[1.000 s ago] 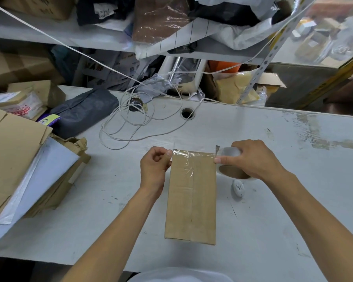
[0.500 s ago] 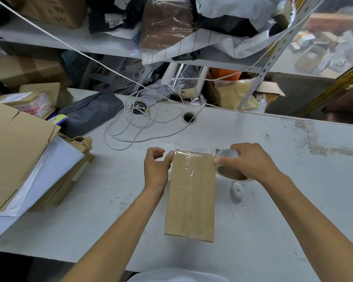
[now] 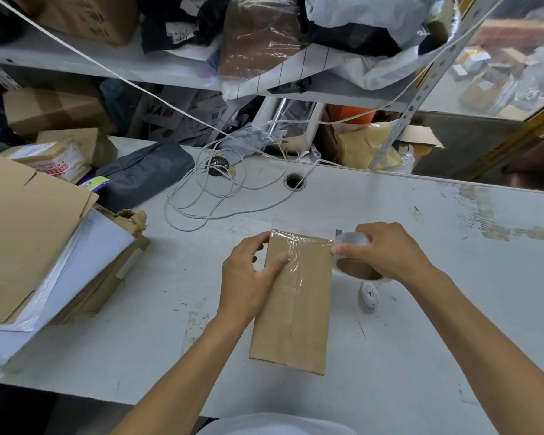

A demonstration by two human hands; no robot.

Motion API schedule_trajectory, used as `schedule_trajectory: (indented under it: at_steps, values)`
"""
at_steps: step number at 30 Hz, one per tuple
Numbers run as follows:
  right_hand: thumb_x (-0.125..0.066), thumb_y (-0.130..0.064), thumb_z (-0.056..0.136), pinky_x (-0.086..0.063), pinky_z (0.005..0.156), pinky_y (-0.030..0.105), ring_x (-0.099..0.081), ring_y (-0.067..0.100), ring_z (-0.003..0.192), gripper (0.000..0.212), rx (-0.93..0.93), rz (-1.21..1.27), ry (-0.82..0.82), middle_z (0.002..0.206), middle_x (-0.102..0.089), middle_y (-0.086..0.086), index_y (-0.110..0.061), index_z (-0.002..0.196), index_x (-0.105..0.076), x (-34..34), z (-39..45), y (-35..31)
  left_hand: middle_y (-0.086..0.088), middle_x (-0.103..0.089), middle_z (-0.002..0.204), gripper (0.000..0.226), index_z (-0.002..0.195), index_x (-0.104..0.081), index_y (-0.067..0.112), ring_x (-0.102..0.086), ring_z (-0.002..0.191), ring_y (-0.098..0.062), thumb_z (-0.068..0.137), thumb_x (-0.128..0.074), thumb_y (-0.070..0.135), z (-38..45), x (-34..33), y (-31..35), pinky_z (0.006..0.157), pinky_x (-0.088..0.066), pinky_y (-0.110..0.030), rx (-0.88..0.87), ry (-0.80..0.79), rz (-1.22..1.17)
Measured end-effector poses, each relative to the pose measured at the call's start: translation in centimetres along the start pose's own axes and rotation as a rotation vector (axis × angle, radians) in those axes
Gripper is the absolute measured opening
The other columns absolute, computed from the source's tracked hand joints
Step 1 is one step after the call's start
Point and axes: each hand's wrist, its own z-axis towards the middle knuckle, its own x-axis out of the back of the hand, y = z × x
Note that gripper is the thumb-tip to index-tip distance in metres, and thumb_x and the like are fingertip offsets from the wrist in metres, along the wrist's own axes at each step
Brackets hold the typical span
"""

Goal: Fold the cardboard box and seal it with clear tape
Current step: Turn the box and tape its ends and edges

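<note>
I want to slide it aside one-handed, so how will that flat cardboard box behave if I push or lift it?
The cardboard box lies flat on the table, so it should slide rather than tip. It looks thin, probably light, and may bend if lifted by one end. The glossy clear tape could make a grip there slippery.

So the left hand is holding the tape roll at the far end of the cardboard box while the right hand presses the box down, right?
Sides are swapped. In the head view the right hand holds the tape roll at the far end of the cardboard box, while the left hand presses the box down.
</note>
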Motion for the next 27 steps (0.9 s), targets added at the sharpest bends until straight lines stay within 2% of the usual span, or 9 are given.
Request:
schedule_trajectory:
  at_steps: [3,5,10,14,17,18,20,23,27]
  values:
    - [-0.059,-0.087,0.063,-0.053,0.066,0.042,-0.060,0.017,0.071,0.073,0.006,0.003,-0.012,0.073,-0.064,-0.001,-0.015,0.074,-0.063,0.0,0.0,0.1,0.017,-0.060,0.130,0.054,0.139,-0.052,0.041,-0.053,0.121,-0.007,0.088,-0.064,0.055,-0.4,0.2,-0.1,0.102,-0.044,-0.031,0.023,-0.112,0.130]
    - [-0.060,-0.086,0.065,-0.053,0.067,0.043,-0.060,0.018,0.072,0.071,0.011,0.015,-0.018,0.073,-0.064,-0.001,-0.015,0.074,-0.063,0.0,-0.1,0.1,0.017,-0.065,0.121,0.047,0.136,-0.049,0.046,-0.059,0.113,-0.010,0.090,-0.055,0.059,-0.4,0.1,-0.1,0.098,-0.049,-0.037,0.026,-0.178,0.127]
    - [-0.063,-0.081,0.068,-0.049,0.062,0.042,-0.061,0.020,0.071,0.069,0.030,0.071,-0.009,0.071,-0.064,0.002,-0.012,0.074,-0.063,-0.4,-0.3,0.3,0.017,-0.069,0.108,0.022,0.124,-0.053,0.037,-0.063,0.097,0.005,0.101,-0.053,0.034,-0.6,0.3,0.7,0.077,-0.044,-0.007,-0.012,-0.263,0.033]
    - [-0.061,-0.080,0.071,-0.043,0.059,0.037,-0.060,0.020,0.070,0.067,0.049,0.094,0.006,0.069,-0.063,0.001,-0.012,0.071,-0.061,-0.7,-0.5,0.5,0.015,-0.068,0.115,0.034,0.120,-0.057,0.038,-0.061,0.114,-0.008,0.096,-0.045,0.059,-0.4,0.5,-0.3,0.095,-0.049,-0.031,0.118,-0.368,0.051]
    - [-0.063,-0.078,0.070,-0.044,0.059,0.036,-0.061,0.019,0.070,0.064,0.084,0.142,0.033,0.069,-0.064,-0.001,-0.014,0.072,-0.061,-0.9,-0.9,0.5,0.002,-0.035,0.158,0.061,0.149,-0.035,0.027,-0.018,0.151,-0.029,0.097,-0.043,0.059,-0.3,0.4,0.2,0.119,-0.026,-0.048,0.102,-0.291,0.413]
    - [-0.065,-0.076,0.069,-0.044,0.060,0.036,-0.061,0.018,0.071,0.062,0.098,0.159,0.040,0.070,-0.064,-0.001,-0.015,0.073,-0.062,-1.0,-1.1,0.6,-0.003,-0.018,0.165,0.067,0.156,-0.022,0.018,-0.005,0.154,-0.028,0.101,-0.045,0.047,-0.7,0.1,1.2,0.123,-0.017,-0.046,0.002,-0.210,0.566]
    - [-0.072,-0.070,0.070,-0.048,0.063,0.038,-0.062,0.018,0.073,0.052,0.121,0.225,0.030,0.073,-0.065,-0.003,-0.020,0.077,-0.063,-1.3,-1.3,0.9,-0.010,-0.010,0.167,0.066,0.157,-0.018,0.012,-0.004,0.154,-0.028,0.102,-0.048,0.032,-1.5,-0.7,3.3,0.123,-0.017,-0.046,-0.275,-0.125,0.720]
    - [-0.082,-0.057,0.069,-0.053,0.070,0.037,-0.064,0.016,0.081,0.041,0.151,0.345,-0.019,0.085,-0.066,-0.006,-0.027,0.088,-0.063,-1.7,-1.7,1.8,-0.011,-0.006,0.167,0.070,0.158,-0.016,0.028,-0.001,0.153,-0.034,0.097,-0.035,0.058,-2.6,-2.4,3.5,0.121,-0.015,-0.050,-0.411,-0.250,0.885]
    - [-0.087,-0.047,0.067,-0.052,0.066,0.019,-0.061,0.004,0.085,0.047,0.208,0.437,-0.011,0.096,-0.063,-0.012,-0.031,0.101,-0.059,-1.6,-2.4,3.0,-0.009,0.019,0.166,0.076,0.153,0.010,0.051,0.018,0.152,-0.033,0.089,-0.021,0.077,-2.2,-2.3,2.3,0.122,-0.004,-0.053,-0.393,-0.323,1.068]
